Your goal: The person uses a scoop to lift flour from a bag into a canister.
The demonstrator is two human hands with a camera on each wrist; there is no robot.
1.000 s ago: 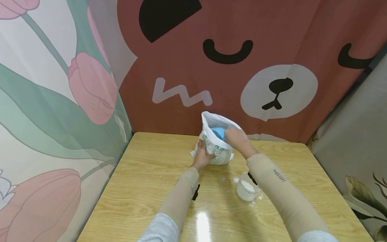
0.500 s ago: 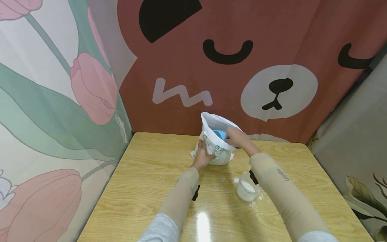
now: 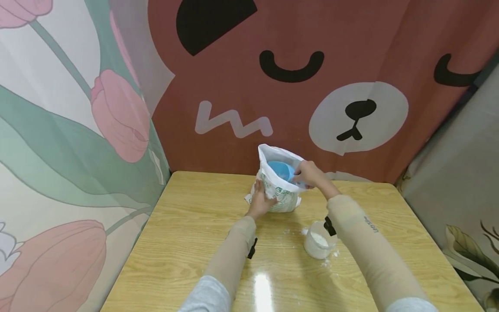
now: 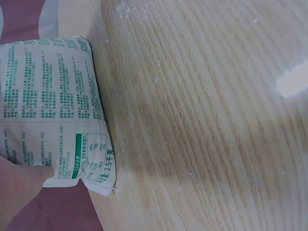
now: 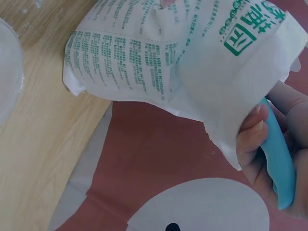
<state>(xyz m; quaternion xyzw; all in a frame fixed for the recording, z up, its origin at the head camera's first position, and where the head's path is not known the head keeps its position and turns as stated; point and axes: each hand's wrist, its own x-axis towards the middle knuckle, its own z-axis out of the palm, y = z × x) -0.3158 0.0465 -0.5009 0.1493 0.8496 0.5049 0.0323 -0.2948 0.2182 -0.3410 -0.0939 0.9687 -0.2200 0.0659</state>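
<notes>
A white flour bag with green print point(image 3: 286, 200) stands upright on the table, its wide mouth turned up. My left hand point(image 3: 261, 203) grips its left side, the thumb lying on the printed front point(image 4: 36, 175). Inside the mouth shows the round bowl of a blue scoop point(image 3: 280, 170). My right hand point(image 3: 309, 173) holds that scoop at the bag's right rim. In the right wrist view, the fingers curl round its blue handle point(image 5: 279, 159), close against the bag's edge. The bag's wall hides the lower part of the scoop.
A clear round tub point(image 3: 315, 249) with white powder in it stands in front of the bag, below my right forearm. White powder is scattered on the wooden table point(image 3: 202, 216) around the tub. A curtain with a bear print point(image 3: 226, 151) hangs right behind the table.
The right hand has shifted slightly right toward the bag's rim, and more of the scoop's bowl shows in the mouth now. The left hand and the tub stay in place.
</notes>
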